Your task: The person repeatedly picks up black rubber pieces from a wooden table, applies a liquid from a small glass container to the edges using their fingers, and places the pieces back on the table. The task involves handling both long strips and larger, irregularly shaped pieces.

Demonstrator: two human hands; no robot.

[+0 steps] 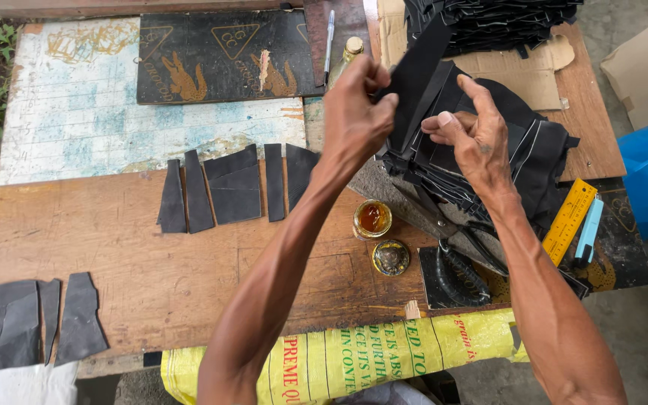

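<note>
matt blk leather strip [414, 71], worn wood bench [151, 262], glossy glass jar [373, 219]

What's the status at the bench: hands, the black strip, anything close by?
Left hand pinching the black strip at its upper end. Right hand open, fingers against the strip over the black pile. Open glue jar and scissors just below.

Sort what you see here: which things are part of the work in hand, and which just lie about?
In hand:
left hand pinching a black strip
right hand on the stack of black pieces

Lying about:
open jar of amber glue
jar lid
scissors
yellow ruler
pen
cut pieces on the board
</note>
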